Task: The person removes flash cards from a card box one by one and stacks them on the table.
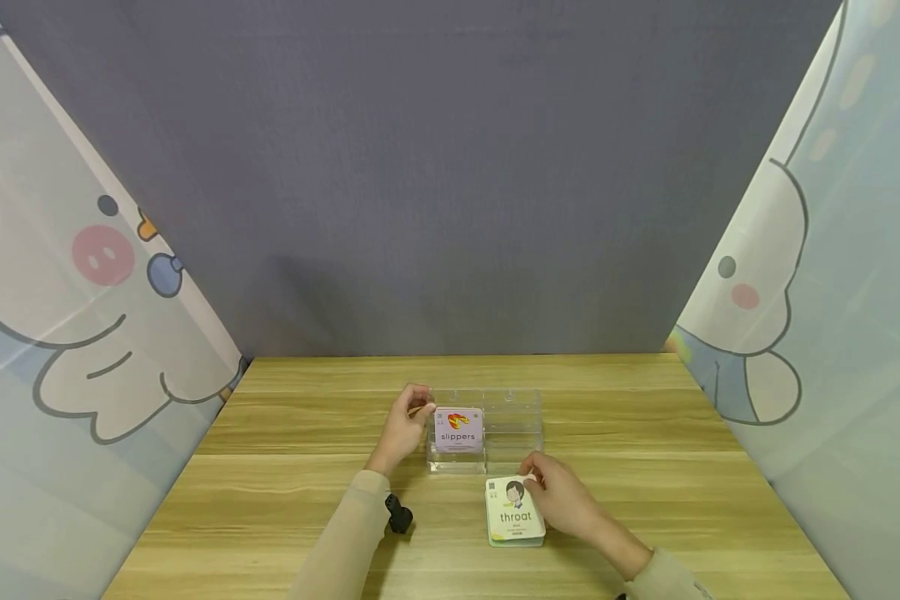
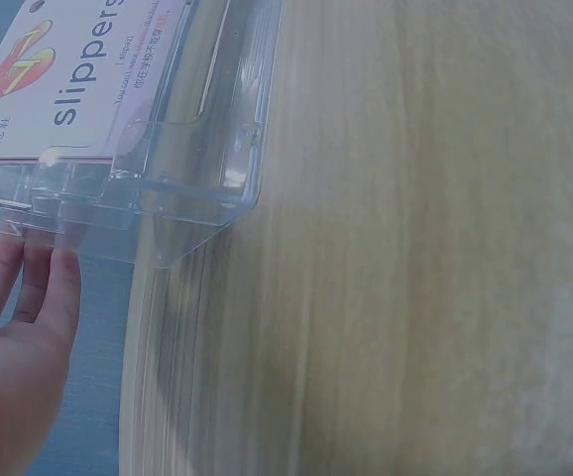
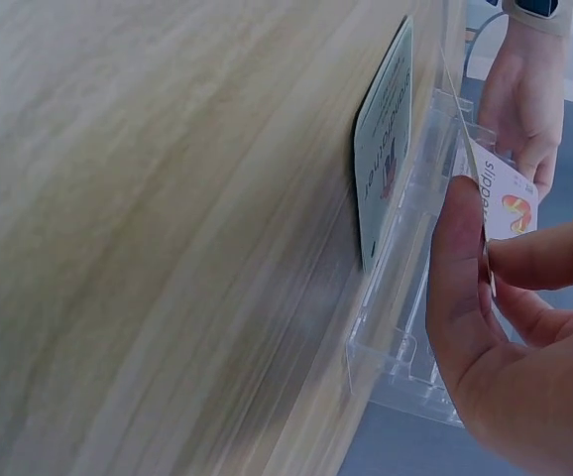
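Note:
My left hand (image 1: 403, 427) holds the left side of a clear plastic holder (image 1: 513, 421), its thumb near the slippers card (image 1: 459, 442) standing in the holder's left half. In the left wrist view, fingers of the left hand (image 2: 24, 327) lie behind the clear edge of the holder (image 2: 192, 193). My right hand (image 1: 562, 500) pinches the throat card (image 1: 516, 518) by its upper right edge. The right wrist view shows that card (image 3: 472, 154) nearly edge-on between thumb and fingers of the right hand (image 3: 524, 327), apart from a pale green-edged card (image 3: 384, 149) on the table.
A small black object (image 1: 399, 515) is beside the left forearm on the wooden table (image 1: 270, 500). A grey curtain (image 1: 457, 183) hangs behind the table, with cartoon-printed sheets at both sides. A dark wrist device shows in the right wrist view.

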`<state>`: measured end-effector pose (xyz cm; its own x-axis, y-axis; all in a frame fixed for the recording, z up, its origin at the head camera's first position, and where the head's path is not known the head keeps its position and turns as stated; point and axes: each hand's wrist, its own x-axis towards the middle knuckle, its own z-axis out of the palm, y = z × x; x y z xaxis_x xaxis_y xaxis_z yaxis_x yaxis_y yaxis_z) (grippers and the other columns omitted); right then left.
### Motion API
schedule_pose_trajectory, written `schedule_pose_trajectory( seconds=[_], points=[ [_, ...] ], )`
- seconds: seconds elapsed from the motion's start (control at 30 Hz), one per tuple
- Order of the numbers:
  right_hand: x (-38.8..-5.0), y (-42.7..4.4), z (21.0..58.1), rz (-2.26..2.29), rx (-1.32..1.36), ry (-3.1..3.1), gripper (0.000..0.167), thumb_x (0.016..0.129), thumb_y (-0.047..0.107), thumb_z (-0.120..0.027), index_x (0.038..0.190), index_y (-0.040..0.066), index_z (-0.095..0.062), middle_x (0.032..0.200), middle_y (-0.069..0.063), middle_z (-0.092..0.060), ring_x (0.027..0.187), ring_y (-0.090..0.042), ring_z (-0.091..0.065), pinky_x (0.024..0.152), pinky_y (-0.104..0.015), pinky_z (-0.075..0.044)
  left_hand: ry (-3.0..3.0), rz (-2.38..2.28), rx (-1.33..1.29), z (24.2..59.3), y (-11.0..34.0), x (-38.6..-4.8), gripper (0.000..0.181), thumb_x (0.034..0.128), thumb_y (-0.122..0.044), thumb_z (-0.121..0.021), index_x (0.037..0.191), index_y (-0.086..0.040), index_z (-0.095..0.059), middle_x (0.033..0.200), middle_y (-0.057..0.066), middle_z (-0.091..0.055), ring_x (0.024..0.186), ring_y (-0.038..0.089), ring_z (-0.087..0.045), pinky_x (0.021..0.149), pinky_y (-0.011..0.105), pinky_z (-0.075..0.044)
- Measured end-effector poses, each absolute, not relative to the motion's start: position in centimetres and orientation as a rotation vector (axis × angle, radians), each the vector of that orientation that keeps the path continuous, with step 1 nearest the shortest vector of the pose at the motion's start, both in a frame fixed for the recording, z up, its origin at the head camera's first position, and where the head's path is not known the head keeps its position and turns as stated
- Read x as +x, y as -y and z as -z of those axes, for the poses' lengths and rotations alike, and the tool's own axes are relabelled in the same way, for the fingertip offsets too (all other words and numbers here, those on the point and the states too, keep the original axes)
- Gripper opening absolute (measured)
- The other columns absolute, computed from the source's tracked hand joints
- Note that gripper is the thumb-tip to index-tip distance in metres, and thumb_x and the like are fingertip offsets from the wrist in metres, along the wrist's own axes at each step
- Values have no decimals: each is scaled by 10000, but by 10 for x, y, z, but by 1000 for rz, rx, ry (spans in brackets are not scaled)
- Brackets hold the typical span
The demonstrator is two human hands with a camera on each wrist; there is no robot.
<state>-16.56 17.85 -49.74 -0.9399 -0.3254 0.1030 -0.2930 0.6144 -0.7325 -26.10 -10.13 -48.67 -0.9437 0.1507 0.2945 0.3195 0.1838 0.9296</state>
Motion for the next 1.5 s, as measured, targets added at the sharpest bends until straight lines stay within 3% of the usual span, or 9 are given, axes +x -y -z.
schedule_pose_trajectory(
  seconds=[0.17, 0.6, 0.83, 1.1, 1.33, 1.5],
  points=[
    [-165, -177, 498, 1232, -526, -2782, 134, 957, -43, -622, 1082, 6, -620, 829, -7, -495, 678, -114, -447, 542, -232, -405, 2304, 1860, -461, 488, 101, -262, 237, 995, 69, -574, 1229, 90, -543, 1153, 223, -598, 1138, 416, -578, 978, 499, -505],
    [-166, -173, 502, 1179, -500, -2796, 124, 952, -33, -624, 1066, 16, -622, 806, 4, -490, 680, -107, -455, 546, -222, -403, 2305, 1890, -472, 489, 102, -263, 268, 997, 71, -570, 1254, 131, -519, 1205, 358, -547, 1162, 453, -558, 1009, 554, -471],
    [-166, -170, 505, 1050, -530, -2886, 116, 925, -27, -675, 1017, 20, -621, 786, 23, -489, 648, -89, -451, 525, -229, -421, 2310, 1877, -463, 486, 102, -260, 254, 999, 67, -570, 1245, 116, -527, 1162, 232, -593, 1159, 436, -567, 999, 535, -484],
    [-165, -165, 504, 888, -485, -2998, 122, 873, -35, -720, 948, 25, -644, 932, -62, -626, 755, -151, -564, 631, -316, -521, 2327, 1869, -429, 504, 102, -275, 277, 1000, 64, -571, 1267, 116, -522, 1194, 284, -576, 1169, 430, -566, 1018, 547, -472],
    [-166, -163, 506, 772, -460, -3030, 113, 866, 6, -738, 932, 49, -657, 893, -40, -614, 730, -146, -567, 607, -326, -516, 2317, 1880, -412, 520, 104, -285, 280, 1007, 14, -589, 1277, 63, -535, 1232, 292, -569, 1173, 373, -575, 1017, 511, -483],
    [-168, -163, 509, 726, -487, -3036, 128, 861, 14, -748, 979, 33, -701, 915, -57, -634, 779, -195, -619, 661, -387, -566, 2323, 1876, -432, 520, 105, -284, 273, 1011, 8, -585, 1272, 66, -531, 1232, 295, -572, 1156, 348, -582, 1004, 466, -500]
  ],
)
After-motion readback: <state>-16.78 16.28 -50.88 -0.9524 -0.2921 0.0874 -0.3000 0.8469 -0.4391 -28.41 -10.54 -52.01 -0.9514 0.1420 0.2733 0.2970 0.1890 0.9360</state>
